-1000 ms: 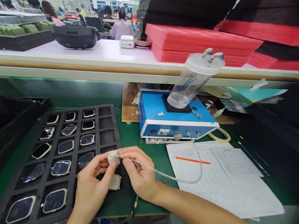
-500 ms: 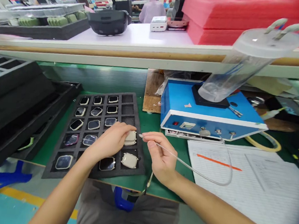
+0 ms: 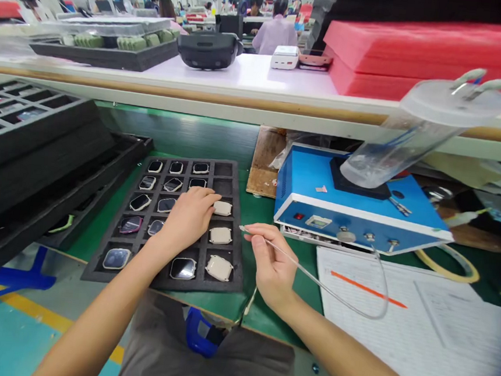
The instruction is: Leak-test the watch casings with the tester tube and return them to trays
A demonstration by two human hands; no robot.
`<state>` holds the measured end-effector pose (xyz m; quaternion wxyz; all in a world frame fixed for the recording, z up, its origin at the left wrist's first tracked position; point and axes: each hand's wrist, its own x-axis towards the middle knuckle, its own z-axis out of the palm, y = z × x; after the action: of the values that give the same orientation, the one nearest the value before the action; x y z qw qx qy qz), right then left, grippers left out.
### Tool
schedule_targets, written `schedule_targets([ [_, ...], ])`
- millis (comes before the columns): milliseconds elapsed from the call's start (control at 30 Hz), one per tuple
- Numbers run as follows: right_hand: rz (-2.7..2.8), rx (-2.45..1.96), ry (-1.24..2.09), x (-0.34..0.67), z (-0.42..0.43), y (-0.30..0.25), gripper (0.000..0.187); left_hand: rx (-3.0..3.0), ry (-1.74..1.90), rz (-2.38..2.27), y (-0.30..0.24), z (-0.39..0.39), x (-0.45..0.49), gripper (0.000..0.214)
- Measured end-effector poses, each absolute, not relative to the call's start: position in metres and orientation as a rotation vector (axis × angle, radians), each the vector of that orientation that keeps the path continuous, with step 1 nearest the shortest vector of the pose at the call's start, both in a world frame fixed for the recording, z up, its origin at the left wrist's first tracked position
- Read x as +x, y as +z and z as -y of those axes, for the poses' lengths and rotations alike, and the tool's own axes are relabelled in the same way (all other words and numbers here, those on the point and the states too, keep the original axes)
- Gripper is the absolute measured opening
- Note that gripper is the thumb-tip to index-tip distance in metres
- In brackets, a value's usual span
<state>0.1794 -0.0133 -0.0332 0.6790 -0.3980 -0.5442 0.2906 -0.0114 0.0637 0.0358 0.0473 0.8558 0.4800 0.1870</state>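
Note:
A black foam tray [image 3: 232, 268] with several square watch bodies lies on the green bench. My left hand [image 3: 189, 218] rests over its middle, fingertips on a beige watch body [image 3: 222, 208] lying face down in the right column. Two more beige watch bodies [image 3: 221, 236] lie below it. My right hand [image 3: 270, 260] pinches the tip of a thin clear tube [image 3: 345, 304], just right of the tray. The tube loops back to a blue box [image 3: 341, 202] carrying a tilted clear cylinder [image 3: 413, 138].
Stacked black foam trays [image 3: 38, 158] stand at the left. White forms with an orange pen [image 3: 368, 289] lie at the right. A shelf [image 3: 241, 93] above holds a black headset, a tray of green parts and red foam sheets. People sit at benches far behind.
My left hand pulled the beige watch body off the tube tip, carried it over the tray and set it in a pocket. My right hand kept the tube. The view swung left.

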Motion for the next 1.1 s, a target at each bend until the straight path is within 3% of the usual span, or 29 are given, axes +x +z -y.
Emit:
schedule_targets([
  [100, 1.192, -0.925, 0.661, 0.179, 0.014, -0.031, 0.018, 2.633, 0.649, -1.444, 0.041, -0.012, -0.035, 0.021],
  [233, 1.199, -0.965, 0.695, 0.176, 0.015, -0.032, 0.019, 2.734, 0.374, -1.462, 0.036, 0.044, -0.057, 0.024],
  [400, 1.236, -0.953, 0.701, 0.175, 0.017, -0.036, 0.018, 2.663, 0.217, -1.503, 0.04, 0.044, -0.059, 0.032],
  [633, 1.279, -0.9, 0.628, 0.174, 0.023, -0.028, 0.017, 1.685, 0.985, -1.487, 0.028, 0.017, -0.016, 0.027],
  [800, 1.33, -0.872, 0.564, 0.174, 0.024, -0.022, 0.018, 1.256, 1.13, -1.251, 0.014, 0.01, 0.025, 0.025],
  [1100, 1.329, -0.888, 0.613, 0.175, 0.027, -0.022, 0.019, 1.178, 1.325, -1.275, 0.008, 0.012, 0.018, 0.036],
])
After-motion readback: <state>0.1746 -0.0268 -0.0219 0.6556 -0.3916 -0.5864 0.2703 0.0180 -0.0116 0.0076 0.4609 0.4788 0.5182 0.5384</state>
